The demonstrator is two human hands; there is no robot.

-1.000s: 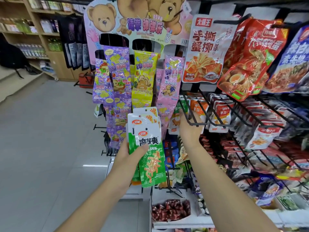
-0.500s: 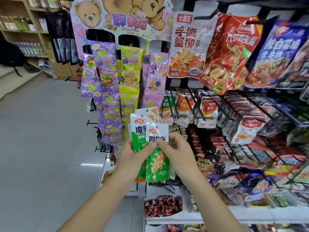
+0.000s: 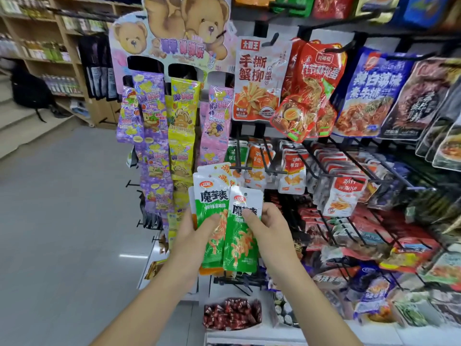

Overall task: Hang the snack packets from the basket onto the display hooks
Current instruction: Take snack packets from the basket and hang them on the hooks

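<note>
Snack packets (image 3: pixel 210 198) may slip: my left hand (image 3: pixel 189 236) grips them all, my right hand (image 3: pixel 272 228) pinches the front packet (image 3: pixel 243 245).

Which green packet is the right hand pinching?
The frontmost, rightmost green packet, pinched by the right hand; the other packets sit fanned behind it in the left hand.

place: shop | evidence: snack packets (image 3: pixel 259 81) on display hooks (image 3: pixel 240 168), stocked wooden shelves (image 3: pixel 62 28) (bear-topped candy rack (image 3: pixel 184 33) too)

packets in my hands (image 3: pixel 240 228): green and white, orange strips
bear strips (image 3: pixel 182 126): purple, yellow, pink
hooks (image 3: pixel 324 156): black
</note>
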